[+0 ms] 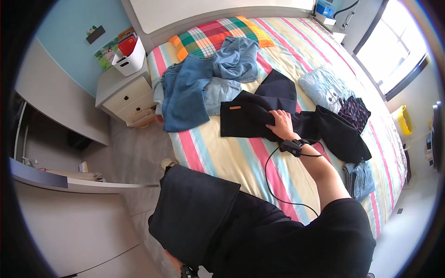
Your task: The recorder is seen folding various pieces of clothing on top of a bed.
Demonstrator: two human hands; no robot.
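Black trousers (252, 113) with a small brown label lie spread across the bed. My right hand (281, 124) rests on them, fingers stretched over the fabric. A strapped device circles my right wrist. At the lower left a folded black garment (194, 208) is held near my body by my left hand (173, 260). Its fingers are mostly hidden by the cloth. More black clothing (343, 132) lies right of my right hand. Blue denim garments (185, 95) lie to the left, with lighter denim (236, 58) beyond.
The bed has a striped sheet (241, 155) and a plaid pillow (218, 39). Toward the right lie a light-blue item (327, 88), a dark patterned cloth (354, 113) and folded jeans (359, 180). A nightstand (123, 90) bears a white bin (130, 60). An open cabinet (55, 139) stands left.
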